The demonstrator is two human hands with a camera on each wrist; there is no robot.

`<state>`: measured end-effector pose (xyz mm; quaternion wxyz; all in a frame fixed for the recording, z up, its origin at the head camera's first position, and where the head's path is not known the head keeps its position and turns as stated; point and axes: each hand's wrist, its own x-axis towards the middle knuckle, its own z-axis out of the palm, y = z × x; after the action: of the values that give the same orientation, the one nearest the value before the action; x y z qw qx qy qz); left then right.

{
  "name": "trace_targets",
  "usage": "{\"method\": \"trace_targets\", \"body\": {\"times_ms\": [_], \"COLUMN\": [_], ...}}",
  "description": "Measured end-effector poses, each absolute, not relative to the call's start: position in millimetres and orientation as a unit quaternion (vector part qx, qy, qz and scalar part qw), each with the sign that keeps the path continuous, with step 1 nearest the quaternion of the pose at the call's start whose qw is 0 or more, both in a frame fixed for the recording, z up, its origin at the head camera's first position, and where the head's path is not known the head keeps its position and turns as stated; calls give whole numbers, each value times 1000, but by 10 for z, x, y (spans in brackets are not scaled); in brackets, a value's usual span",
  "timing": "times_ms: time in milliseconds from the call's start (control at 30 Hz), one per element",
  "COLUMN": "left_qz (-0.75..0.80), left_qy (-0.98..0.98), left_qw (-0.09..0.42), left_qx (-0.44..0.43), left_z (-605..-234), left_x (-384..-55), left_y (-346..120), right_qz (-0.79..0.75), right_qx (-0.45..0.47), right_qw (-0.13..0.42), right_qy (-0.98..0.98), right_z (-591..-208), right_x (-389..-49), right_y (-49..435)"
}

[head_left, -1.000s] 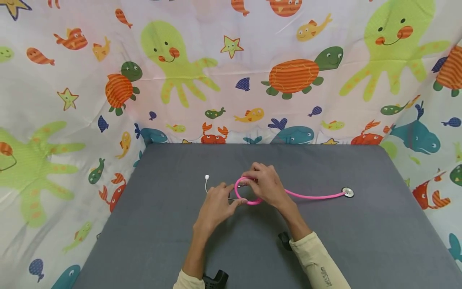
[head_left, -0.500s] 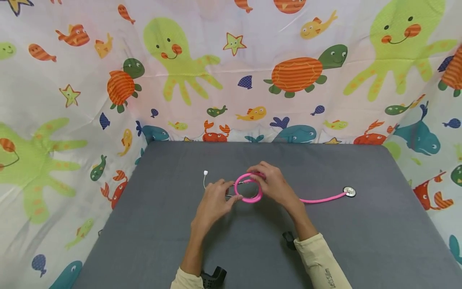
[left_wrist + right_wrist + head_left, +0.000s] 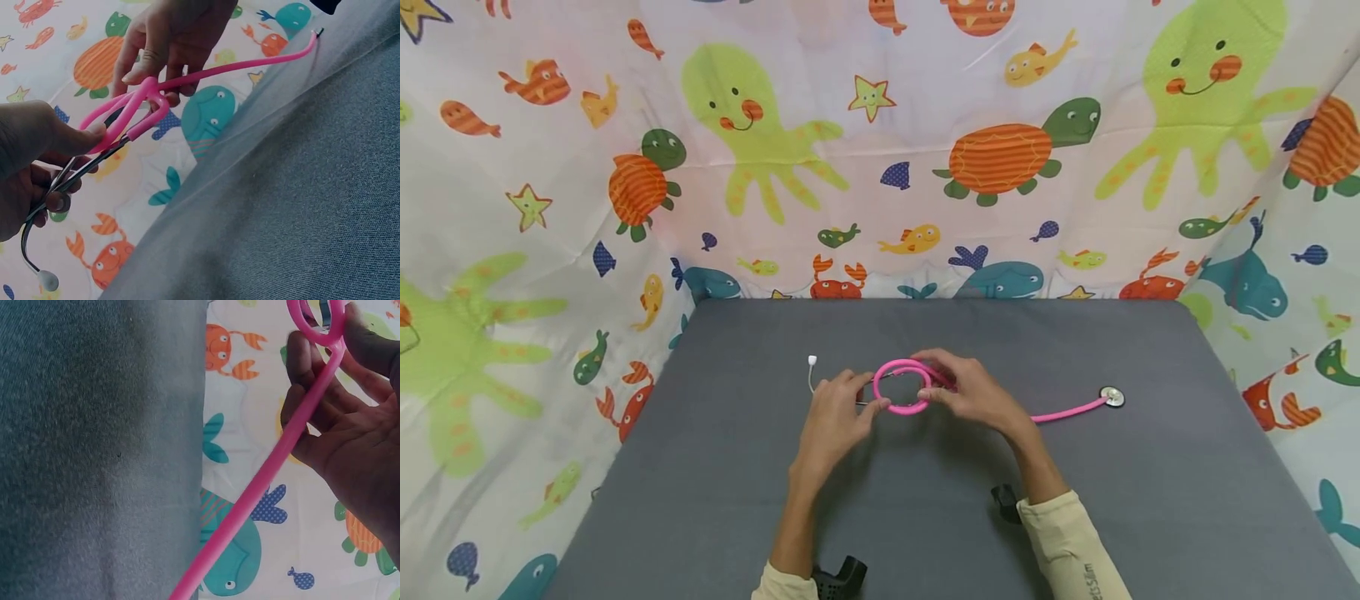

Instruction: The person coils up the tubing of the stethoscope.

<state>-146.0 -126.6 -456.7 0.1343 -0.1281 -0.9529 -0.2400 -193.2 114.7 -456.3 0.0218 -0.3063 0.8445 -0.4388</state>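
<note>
A stethoscope with pink tubing (image 3: 1067, 412) is held just above the grey table, its tubing bent into a round loop (image 3: 877, 385). My left hand (image 3: 833, 429) grips the metal ear tubes (image 3: 112, 149) and the loop's left side, thumb pressing the pink tube. At the loop's right side, my right hand (image 3: 977, 396) pinches the tubing between thumb and fingers. One white ear tip (image 3: 812, 360) sticks out beyond the left hand; the other is hidden. The chest piece (image 3: 1112, 397) lies to the right on the table, joined by the trailing tube.
A grey cloth-covered table (image 3: 715, 500) extends around both hands. Behind and beside it hangs a white curtain (image 3: 895, 208) printed with sea animals. Dark wrist devices (image 3: 841, 579) sit by the cream sleeves (image 3: 1067, 542).
My right hand has shifted from the loop's top to its right side, its thumb now lower. The loop looks rounder and more closely gathered. The left hand keeps its grip.
</note>
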Motion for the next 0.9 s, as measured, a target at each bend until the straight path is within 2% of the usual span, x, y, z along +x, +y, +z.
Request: {"method": "trace_targets", "body": {"times_ms": [367,567,900], "left_qz": [-348,-412,-489], "left_qy": [-921,-899,-863], "left_qw": [162,147,119], "left_qx": [-71,-30,-45], "left_z": [-4552,-4570,-4540], "left_x": [-1496,-1514,-1580], "left_y": [-1369,-1451,-1483], "right_qz": [-421,-398,-340], "right_qx": [-232,-196,-177], "right_qw": [37,26,-13], "right_qy": [876,896,923], "right_z": [-4657,-4742,-4794], "right_x": [-1884,-1875,-1898], "right_y": [1308,1435,1531]}}
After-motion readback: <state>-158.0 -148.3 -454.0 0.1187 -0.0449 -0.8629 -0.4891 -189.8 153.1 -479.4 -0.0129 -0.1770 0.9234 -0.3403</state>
